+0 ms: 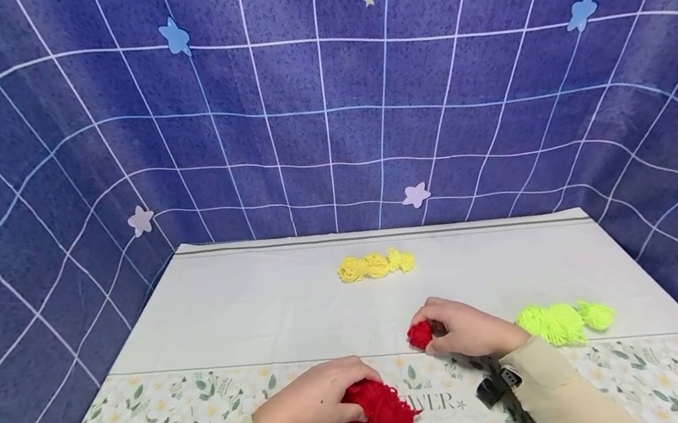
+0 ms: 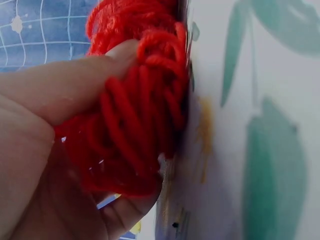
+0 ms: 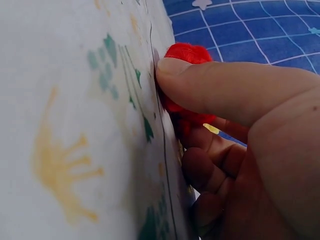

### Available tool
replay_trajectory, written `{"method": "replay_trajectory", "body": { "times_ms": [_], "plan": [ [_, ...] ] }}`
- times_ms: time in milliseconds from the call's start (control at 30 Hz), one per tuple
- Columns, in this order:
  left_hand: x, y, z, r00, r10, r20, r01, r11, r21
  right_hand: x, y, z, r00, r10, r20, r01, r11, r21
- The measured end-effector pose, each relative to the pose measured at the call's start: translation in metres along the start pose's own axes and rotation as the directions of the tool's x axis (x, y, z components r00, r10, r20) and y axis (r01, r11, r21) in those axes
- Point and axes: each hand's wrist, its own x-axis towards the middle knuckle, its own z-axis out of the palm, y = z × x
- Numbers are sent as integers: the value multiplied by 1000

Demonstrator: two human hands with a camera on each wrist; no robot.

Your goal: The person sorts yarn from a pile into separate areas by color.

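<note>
My left hand (image 1: pixel 322 396) grips a bundle of red yarn (image 1: pixel 381 411) low over the flowered part of the table. Thick looped strands of that bundle (image 2: pixel 145 105) fill the left wrist view, with the thumb across them. Farther right and back, my right hand (image 1: pixel 469 327) pinches a smaller ball of red yarn (image 1: pixel 420 335) between thumb and fingers. In the right wrist view the thumb covers part of this red ball (image 3: pixel 187 52), which is close to the table surface. The two red pieces are apart from each other.
A yellow yarn bundle (image 1: pixel 375 265) lies toward the back of the white table (image 1: pixel 249 311). Right of my right hand is a neon green yarn bundle (image 1: pixel 563 322), partly beside the sleeve. A blue gridded curtain (image 1: pixel 323 98) encloses the back and sides.
</note>
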Motion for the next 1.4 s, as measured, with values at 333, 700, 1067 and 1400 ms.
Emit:
{"method": "replay_trajectory", "body": {
  "times_ms": [333, 700, 1067, 1400],
  "plan": [
    [-4, -10, -16, 996, -60, -60, 59, 998, -11, 0, 1, 0, 1000, 0, -6, 0, 1000, 13],
    [-24, -45, -35, 970, -163, -181, 168, 986, 18, 1, -1, 0, 1000, 18, 4, -18, 999, 34],
    [-59, -92, -61, 918, -258, -302, 285, 957, 48, -1, 2, 0, 1000, 20, -2, -20, 999, 26],
    [-86, -130, -94, 885, -277, -375, 323, 944, 64, 0, 5, 1, 1000, 16, 1, -16, 999, 34]
  ]
}}
